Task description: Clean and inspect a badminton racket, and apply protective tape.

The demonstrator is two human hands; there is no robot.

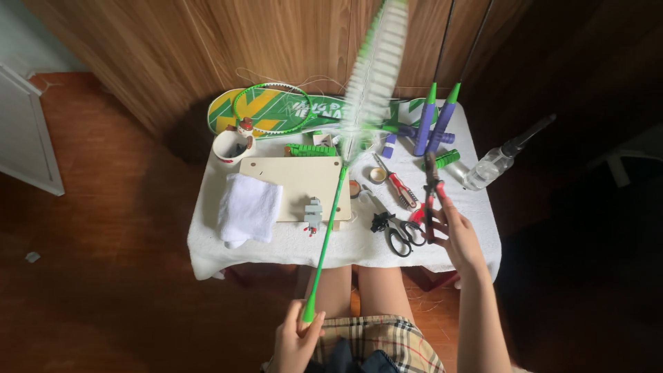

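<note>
A person is sitting at a small table (207, 249) draped in a white cloth, seen from above, with bare knees and a plaid skirt showing at the bottom edge.

The left hand (295, 342) is gripping the lower end of a green-shafted badminton racket (331, 214), its fingers wrapped tightly around the handle near the person's lap. The shaft is running up and away over the table, and the racket head is blurring high above the far edge.

The right hand (457, 238) is holding a pair of red-and-black handled pliers (431, 197) upright over the table's right side; the fingers are curled around the lower handles, and the tool's nose is pointing away from the person.

Black-handled scissors (399, 235) are lying just left of that hand, and a second red-handled tool (399, 186) is lying beyond them. A pale wooden board (297, 179) is sitting at the table's centre, with a folded white towel (248, 207) overlapping its left side and a small grey clamp (313, 214) on its near edge. A clear plastic bottle with a black nozzle (494, 162) is lying at the right edge. Two purple-gripped racket handles (431, 121) are leaning at the back, beside a green and yellow racket cover (276, 110).
</note>
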